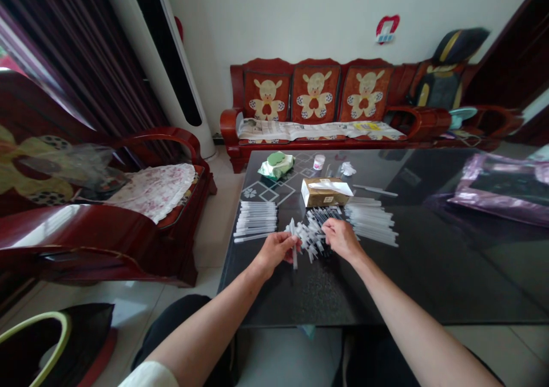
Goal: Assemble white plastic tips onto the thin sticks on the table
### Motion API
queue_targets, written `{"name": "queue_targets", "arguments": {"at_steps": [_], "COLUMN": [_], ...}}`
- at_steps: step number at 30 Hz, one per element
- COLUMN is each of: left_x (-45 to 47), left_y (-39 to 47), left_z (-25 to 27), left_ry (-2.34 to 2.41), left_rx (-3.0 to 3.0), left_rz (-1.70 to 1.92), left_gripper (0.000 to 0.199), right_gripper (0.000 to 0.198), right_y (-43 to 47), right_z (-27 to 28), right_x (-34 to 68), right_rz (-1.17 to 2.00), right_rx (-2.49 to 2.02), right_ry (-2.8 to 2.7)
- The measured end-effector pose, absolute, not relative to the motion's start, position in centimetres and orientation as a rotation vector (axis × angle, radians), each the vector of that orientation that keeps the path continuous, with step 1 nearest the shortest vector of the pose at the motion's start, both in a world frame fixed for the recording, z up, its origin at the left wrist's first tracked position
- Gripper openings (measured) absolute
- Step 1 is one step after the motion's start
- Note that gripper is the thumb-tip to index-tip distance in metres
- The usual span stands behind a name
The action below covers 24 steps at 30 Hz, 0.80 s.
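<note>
Glossy dark desk [433, 284]: pen [294, 259] just left of a heap of small parts [312, 237], gripped mid-length in the left hand's [278, 248] fingers, pointing away, seemingly to leave both ends free. Right hand [341, 239] at the heap's right side, fingers bunched, cannot tell whether around anything. Farther out, left row [257, 218] and right row [372, 222] of white tubes flank it, probably parallel for sorting; box [315, 197] behind.
</note>
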State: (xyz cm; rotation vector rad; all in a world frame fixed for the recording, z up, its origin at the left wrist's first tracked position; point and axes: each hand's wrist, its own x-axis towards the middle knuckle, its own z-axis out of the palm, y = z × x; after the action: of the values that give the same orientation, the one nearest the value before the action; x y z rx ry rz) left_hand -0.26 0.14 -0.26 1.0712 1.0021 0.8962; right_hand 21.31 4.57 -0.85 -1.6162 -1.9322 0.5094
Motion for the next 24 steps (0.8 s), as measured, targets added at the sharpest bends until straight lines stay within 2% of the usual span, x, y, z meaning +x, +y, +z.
{"name": "queue_targets", "arguments": {"at_steps": [4,12,17,20,24], "left_x": [-0.9,-1.0,-0.8,-0.6,0.0], "left_y": [0.4,0.6,0.4,0.1,-0.4], "left_z": [0.0,-0.2,-0.4,-0.2,0.1], "left_ry": [1.0,1.016,1.001,0.989,0.93], "left_rx": [1.063,1.034,1.083,1.122,1.198], "left_rz": [0.907,0.928,0.852,0.831,0.771], "left_gripper": [0.04,0.039,0.041,0.042,0.042], "right_gripper": [0.022,0.015,0.013,0.013,0.02], "right_y": [4.2,3.4,3.8,3.9,3.4], "right_z": [-0.6,-0.6,-0.3,0.3,1.1], "right_x": [22.8,20.7,20.3,20.8,20.9], "right_rz": [0.511,0.15,0.141,0.337,1.132], "right_rx": [-1.662,-1.805,-1.805,-1.703,-1.416], "right_ry": [-1.949,-2.344,-2.372,-2.135,-1.486]}}
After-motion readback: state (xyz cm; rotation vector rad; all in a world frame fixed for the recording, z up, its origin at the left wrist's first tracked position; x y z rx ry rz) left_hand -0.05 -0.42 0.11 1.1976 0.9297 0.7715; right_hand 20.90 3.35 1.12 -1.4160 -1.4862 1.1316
